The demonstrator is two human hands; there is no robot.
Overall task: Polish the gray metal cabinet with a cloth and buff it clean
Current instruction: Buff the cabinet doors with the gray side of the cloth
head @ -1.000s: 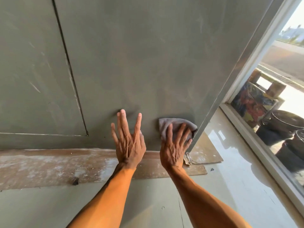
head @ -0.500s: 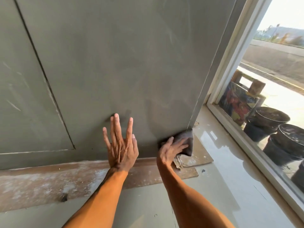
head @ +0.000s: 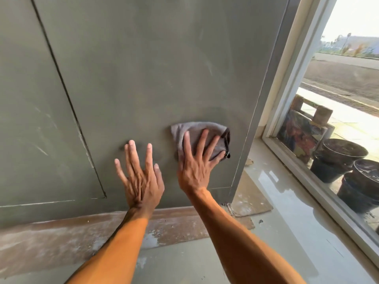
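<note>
The gray metal cabinet (head: 143,68) fills the upper left, with a dark door seam running down its left part and faint smears on its face. My left hand (head: 141,177) lies flat on the lower part of the panel, fingers spread. To its right, my right hand (head: 196,160) presses a gray cloth (head: 196,132) flat against the panel with straight, spread fingers. The cloth sits near the cabinet's right edge, a little above its bottom corner.
The cabinet stands on worn brown cardboard (head: 61,238) over a glossy tiled floor (head: 287,232). A white-framed window (head: 297,89) rises at the right. Behind the glass are black buckets (head: 344,160) and a colourful board (head: 297,130).
My right hand moved the cloth up from the cabinet's bottom right corner onto the panel and now presses it flat. My left hand has stayed planted on the panel.
</note>
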